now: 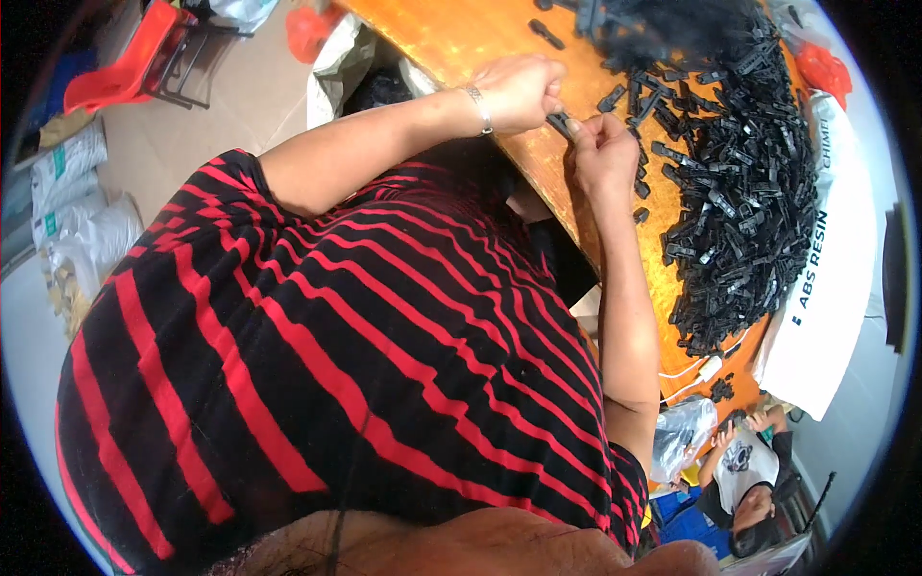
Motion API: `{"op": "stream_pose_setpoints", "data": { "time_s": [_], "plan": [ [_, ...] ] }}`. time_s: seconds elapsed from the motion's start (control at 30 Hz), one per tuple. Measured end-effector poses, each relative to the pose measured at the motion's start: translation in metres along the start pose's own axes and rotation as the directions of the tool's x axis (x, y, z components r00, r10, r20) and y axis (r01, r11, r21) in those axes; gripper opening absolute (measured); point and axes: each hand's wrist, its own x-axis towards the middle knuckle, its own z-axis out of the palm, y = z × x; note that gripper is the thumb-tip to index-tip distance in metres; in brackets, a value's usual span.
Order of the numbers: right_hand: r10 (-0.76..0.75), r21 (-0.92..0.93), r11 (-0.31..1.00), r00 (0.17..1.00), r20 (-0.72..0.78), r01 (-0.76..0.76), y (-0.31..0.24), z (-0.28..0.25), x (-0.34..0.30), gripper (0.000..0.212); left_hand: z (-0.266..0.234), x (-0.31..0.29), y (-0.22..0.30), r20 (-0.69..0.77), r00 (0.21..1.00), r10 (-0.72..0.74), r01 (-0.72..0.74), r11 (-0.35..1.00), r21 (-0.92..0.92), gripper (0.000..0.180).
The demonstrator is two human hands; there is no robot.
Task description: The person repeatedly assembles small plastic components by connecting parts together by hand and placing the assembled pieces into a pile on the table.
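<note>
Over the near edge of the orange table (432, 50), my two hands are close together. My right hand (607, 158) pinches a small, narrow black plastic part (558, 123) between thumb and fingers. Just beyond its other end is my left hand (519, 93), closed with its fingers curled in; what it holds, if anything, is hidden. A silver bracelet (479, 110) circles my left wrist. A large heap of similar black plastic parts (744, 197) spreads to the right of my hands, and several loose ones lie between the heap and my right hand.
A white printed sack (834, 259) lies along the heap's far side. Beyond my right elbow are a white cable (709, 370), a clear plastic bag (680, 437) and another person (749, 470) handling something dark. A red chair (130, 62) stands at the left, near stacked white sacks (72, 173).
</note>
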Motion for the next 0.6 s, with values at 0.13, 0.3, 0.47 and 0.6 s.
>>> {"op": "stream_pose_setpoints", "data": {
  "time_s": [0.13, 0.3, 0.47, 0.6],
  "plan": [
    [-0.018, -0.004, 1.000, 1.000, -0.017, 0.018, -0.008, -0.002, -0.009, 0.023, -0.006, -0.007, 0.000, 0.026, 0.999, 0.024, -0.024, 1.000, 0.003, 0.022],
    [-0.086, 0.072, 0.993, 0.992, -0.097, 0.093, -0.026, -0.010, -0.037, 0.022, -0.006, -0.021, -0.025, 0.042, 0.994, 0.100, -0.075, 0.911, -0.406, 0.025],
    [-0.281, 0.068, 0.956, 0.958, -0.056, 0.285, -0.042, -0.014, -0.043, 0.020, -0.025, -0.034, -0.009, 0.289, 0.957, 0.035, 0.167, 0.746, -0.645, 0.019],
    [-0.062, 0.323, 0.946, 0.958, 0.280, -0.033, -0.055, -0.007, -0.041, 0.011, -0.046, -0.051, -0.004, 0.299, 0.954, 0.034, 0.187, 0.711, -0.677, 0.018]
  ]
}}
